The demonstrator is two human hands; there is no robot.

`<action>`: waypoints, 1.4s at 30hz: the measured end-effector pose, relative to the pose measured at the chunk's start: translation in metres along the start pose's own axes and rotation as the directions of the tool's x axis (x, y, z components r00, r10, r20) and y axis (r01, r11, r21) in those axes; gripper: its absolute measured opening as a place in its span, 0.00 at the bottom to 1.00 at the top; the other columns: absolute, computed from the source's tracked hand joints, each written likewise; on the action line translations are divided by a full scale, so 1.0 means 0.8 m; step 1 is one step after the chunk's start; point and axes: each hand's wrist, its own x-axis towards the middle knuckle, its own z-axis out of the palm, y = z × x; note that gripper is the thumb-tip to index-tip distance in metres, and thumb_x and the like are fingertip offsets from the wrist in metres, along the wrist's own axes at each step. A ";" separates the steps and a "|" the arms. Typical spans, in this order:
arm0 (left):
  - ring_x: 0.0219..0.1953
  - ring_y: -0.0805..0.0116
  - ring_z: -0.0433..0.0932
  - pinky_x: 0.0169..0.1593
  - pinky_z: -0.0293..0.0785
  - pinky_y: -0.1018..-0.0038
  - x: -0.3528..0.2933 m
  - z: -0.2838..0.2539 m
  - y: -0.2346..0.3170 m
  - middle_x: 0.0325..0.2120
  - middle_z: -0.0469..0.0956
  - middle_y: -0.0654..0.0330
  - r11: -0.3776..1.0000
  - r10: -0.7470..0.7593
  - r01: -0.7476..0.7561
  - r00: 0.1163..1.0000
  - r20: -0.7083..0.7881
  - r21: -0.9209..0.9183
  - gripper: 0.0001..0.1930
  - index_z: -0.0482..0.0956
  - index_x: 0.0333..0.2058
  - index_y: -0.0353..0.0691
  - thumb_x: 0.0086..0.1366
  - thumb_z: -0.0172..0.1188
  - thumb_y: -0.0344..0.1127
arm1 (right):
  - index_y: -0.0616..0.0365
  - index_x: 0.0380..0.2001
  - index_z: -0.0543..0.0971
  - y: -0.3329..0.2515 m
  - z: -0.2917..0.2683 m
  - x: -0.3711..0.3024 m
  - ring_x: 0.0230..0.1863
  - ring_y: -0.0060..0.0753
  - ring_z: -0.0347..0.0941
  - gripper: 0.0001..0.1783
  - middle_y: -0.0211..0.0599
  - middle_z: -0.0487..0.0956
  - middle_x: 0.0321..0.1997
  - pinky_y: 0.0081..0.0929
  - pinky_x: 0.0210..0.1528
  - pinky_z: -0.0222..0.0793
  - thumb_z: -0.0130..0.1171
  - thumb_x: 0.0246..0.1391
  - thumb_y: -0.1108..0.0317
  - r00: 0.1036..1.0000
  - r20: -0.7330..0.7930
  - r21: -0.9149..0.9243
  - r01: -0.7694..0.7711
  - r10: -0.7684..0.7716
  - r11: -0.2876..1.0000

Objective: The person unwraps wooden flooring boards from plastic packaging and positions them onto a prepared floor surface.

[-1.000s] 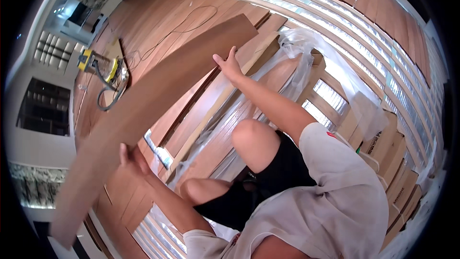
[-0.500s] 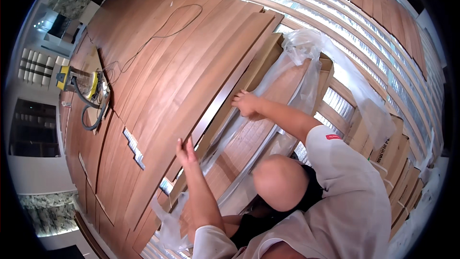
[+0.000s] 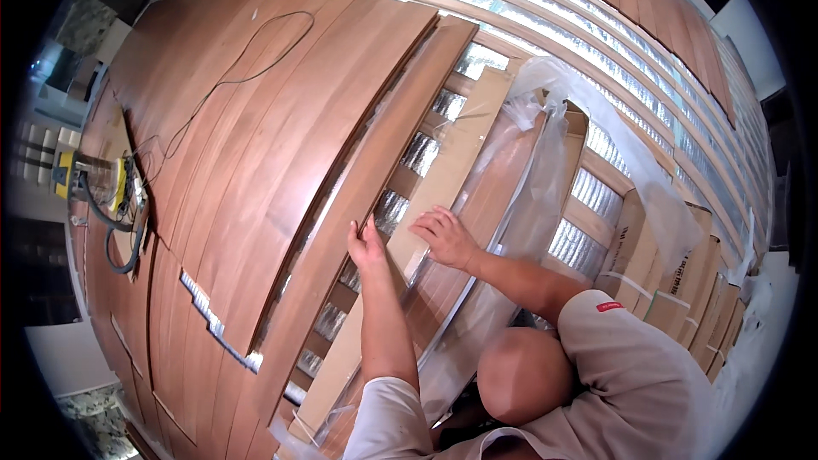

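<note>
A long brown floor plank [image 3: 375,162] lies flat beside the laid wooden floor [image 3: 256,136]. My left hand [image 3: 366,247] rests against the plank's right edge with fingers stretched and grips nothing. My right hand [image 3: 447,237] lies flat, fingers spread, on a pale cardboard pack [image 3: 456,140] just right of the plank. Strips of silver foil underlay [image 3: 417,153] show between plank and pack. My bare knee [image 3: 520,375] is bent below my right forearm.
Clear plastic wrap [image 3: 545,162] hangs loose over an opened pack of planks. Several cardboard boxes [image 3: 656,264] stand in a row at the right. A yellow tool with a dark hose [image 3: 89,183] sits at the far left, and a thin cable [image 3: 247,60] runs over the floor.
The plank, held raised a second ago, now lies flat beside the laid floor. Both hands have come down and close together, the right one onto the cardboard pack.
</note>
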 end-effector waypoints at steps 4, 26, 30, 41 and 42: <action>0.60 0.48 0.71 0.67 0.66 0.49 0.036 0.016 -0.021 0.56 0.73 0.43 0.990 0.021 -0.024 0.999 0.024 0.136 0.16 0.69 0.55 0.26 0.71 0.50 0.26 | 0.51 0.56 0.75 0.003 0.003 0.000 0.64 0.38 0.64 0.39 0.31 0.72 0.57 0.45 0.72 0.55 0.68 0.32 0.67 1.000 0.010 -0.015 0.001 -0.001 1.000; 0.52 0.37 0.77 0.51 0.83 0.48 0.125 0.015 -0.055 0.52 0.73 0.35 0.956 -0.102 0.181 0.944 -0.314 0.233 0.16 0.65 0.54 0.27 0.76 0.45 0.35 | 0.51 0.56 0.75 -0.005 0.006 0.009 0.65 0.38 0.64 0.38 0.32 0.71 0.57 0.47 0.71 0.55 0.69 0.34 0.72 0.999 0.041 0.022 -0.016 0.015 1.000; 0.44 0.49 0.83 0.46 0.85 0.60 0.089 0.043 -0.048 0.43 0.80 0.41 0.630 -0.090 0.089 0.995 -0.041 0.771 0.15 0.70 0.48 0.28 0.75 0.45 0.37 | 0.53 0.57 0.74 0.007 0.002 0.003 0.65 0.39 0.64 0.38 0.33 0.70 0.59 0.48 0.72 0.55 0.69 0.34 0.72 0.999 0.043 0.007 0.003 -0.004 1.000; 0.32 0.47 0.80 0.37 0.77 0.58 -0.300 -0.010 0.171 0.30 0.79 0.47 -0.487 -0.715 -0.845 0.532 0.454 0.222 0.07 0.79 0.40 0.39 0.64 0.57 0.31 | 0.59 0.55 0.73 0.009 0.025 0.004 0.63 0.51 0.66 0.32 0.46 0.72 0.58 0.51 0.69 0.58 0.60 0.40 0.76 0.991 -0.128 0.127 0.060 -0.043 0.990; 0.38 0.50 0.81 0.43 0.78 0.59 -0.330 -0.039 0.188 0.36 0.82 0.50 -0.636 -0.719 -0.754 0.656 0.228 0.164 0.09 0.80 0.42 0.41 0.64 0.57 0.31 | 0.60 0.55 0.72 0.003 0.019 0.004 0.63 0.52 0.66 0.32 0.48 0.72 0.58 0.51 0.68 0.59 0.60 0.41 0.76 0.999 -0.043 0.107 0.029 -0.025 0.994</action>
